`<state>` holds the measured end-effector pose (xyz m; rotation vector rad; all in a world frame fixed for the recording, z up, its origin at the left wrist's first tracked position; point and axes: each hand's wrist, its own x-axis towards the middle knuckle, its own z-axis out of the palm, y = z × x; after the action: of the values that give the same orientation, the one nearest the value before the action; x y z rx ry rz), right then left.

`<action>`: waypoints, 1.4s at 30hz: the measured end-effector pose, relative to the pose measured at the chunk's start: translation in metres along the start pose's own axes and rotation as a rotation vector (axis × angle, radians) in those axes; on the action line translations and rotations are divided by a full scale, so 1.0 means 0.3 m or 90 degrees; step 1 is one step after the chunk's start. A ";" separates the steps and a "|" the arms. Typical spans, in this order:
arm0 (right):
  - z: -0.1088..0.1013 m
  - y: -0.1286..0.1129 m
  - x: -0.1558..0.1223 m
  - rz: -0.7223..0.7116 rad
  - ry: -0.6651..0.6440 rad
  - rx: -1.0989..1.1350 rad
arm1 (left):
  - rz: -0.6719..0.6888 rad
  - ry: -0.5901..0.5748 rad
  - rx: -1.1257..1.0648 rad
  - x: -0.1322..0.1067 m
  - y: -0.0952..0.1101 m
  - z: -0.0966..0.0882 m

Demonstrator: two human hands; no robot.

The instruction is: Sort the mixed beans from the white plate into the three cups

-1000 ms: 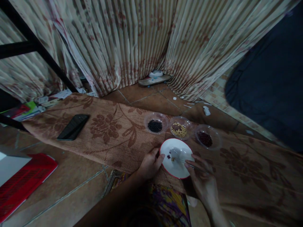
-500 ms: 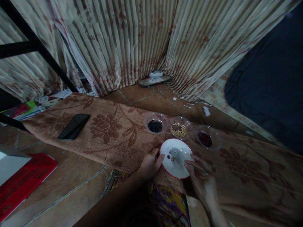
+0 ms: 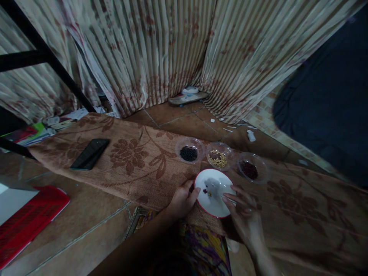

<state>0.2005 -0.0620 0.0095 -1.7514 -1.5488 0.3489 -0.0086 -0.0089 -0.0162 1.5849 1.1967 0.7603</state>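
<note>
A white plate with a red rim (image 3: 218,211) lies on the brown flowered cloth (image 3: 138,161) and holds a few small beans near its left side. My left hand (image 3: 181,200) grips the plate's left rim, thumb on the edge. My right hand (image 3: 244,216) hovers at the plate's right edge, slightly smeared by motion. Its fingers are pinched on a thin tool that reaches over the plate. Behind the plate stand three clear bowls: black beans (image 3: 189,153), yellow beans (image 3: 219,158) and dark red beans (image 3: 249,169).
A black phone (image 3: 89,154) lies on the cloth at the left. A red flat object (image 3: 27,222) rests on the tiled floor at the lower left. Striped curtains (image 3: 161,50) hang behind, with a black frame bar (image 3: 43,53) at the left and dark fabric (image 3: 330,96) at the right.
My right hand has shifted slightly left and up over the plate's right edge and is now blurred. The left hand and the bowls have not moved.
</note>
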 end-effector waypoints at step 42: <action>0.016 0.005 -0.011 0.021 -0.009 0.003 | 0.011 0.018 0.010 0.000 -0.016 0.008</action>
<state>0.1977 -0.0633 0.0043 -1.7761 -1.5280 0.3820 -0.0082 -0.0095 -0.0214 1.6045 1.2127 0.7885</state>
